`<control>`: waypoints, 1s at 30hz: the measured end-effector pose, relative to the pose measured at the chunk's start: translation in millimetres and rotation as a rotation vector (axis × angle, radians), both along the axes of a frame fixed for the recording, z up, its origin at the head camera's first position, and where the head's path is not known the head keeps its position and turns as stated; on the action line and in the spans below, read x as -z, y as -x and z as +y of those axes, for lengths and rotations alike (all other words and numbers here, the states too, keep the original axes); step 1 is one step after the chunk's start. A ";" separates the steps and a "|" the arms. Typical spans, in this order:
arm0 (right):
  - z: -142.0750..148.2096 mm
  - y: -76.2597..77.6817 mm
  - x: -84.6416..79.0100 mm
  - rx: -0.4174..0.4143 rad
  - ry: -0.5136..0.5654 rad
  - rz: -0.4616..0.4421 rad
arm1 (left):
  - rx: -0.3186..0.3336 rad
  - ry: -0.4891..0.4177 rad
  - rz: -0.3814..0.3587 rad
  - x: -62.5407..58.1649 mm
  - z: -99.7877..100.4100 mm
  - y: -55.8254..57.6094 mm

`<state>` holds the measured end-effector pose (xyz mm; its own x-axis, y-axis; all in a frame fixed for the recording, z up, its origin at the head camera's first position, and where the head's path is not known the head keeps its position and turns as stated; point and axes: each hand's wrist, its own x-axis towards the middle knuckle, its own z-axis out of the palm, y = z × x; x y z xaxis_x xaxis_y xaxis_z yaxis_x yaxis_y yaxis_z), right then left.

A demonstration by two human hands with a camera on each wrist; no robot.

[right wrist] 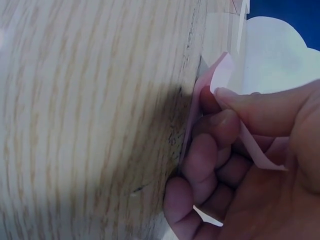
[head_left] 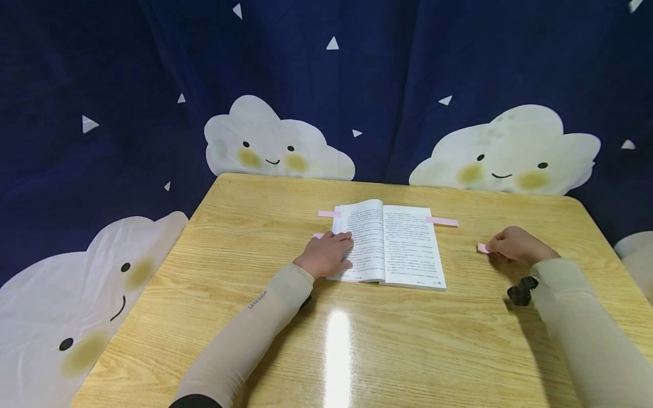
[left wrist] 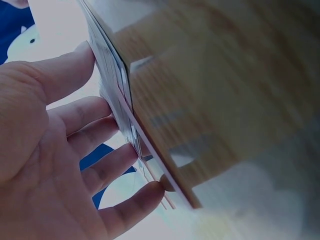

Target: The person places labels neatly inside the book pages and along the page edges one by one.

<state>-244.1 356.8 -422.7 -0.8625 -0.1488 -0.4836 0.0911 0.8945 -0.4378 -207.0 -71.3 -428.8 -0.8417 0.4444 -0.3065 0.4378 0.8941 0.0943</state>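
Observation:
An open book with printed pages lies on the table. Pink paper strips stick out from it: one strip at the right page's edge, another strip at the upper left, and part of a third beside my left hand. My left hand rests on the left page, its fingers extended and touching the book's edge and a strip. To the right of the book, my right hand pinches a thin pink paper strip between thumb and forefinger. A pink piece lies under its curled fingers, against the tabletop.
The light wooden table has a bright glare spot in front of the book. Behind it hangs a dark blue curtain printed with smiling clouds and white triangles. A black object sits at my right wrist.

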 end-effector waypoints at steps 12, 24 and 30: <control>0.0 -0.9 -2.5 -0.001 0.048 -0.018 | 0.002 -0.008 -0.004 -1.1 -0.9 -0.2; 1.3 1.3 -0.2 0.007 0.030 -0.038 | 0.004 0.003 -0.010 -0.7 0.0 -1.2; 2.0 1.9 -0.9 0.012 0.022 -0.035 | 0.000 0.020 -0.005 -3.7 2.5 -1.1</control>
<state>-246.0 358.8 -421.8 -0.8469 -0.1501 -0.5101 0.1170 0.8832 -0.4541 -205.9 -68.9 -425.1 -0.8402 0.4383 -0.3192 0.4374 0.8958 0.0787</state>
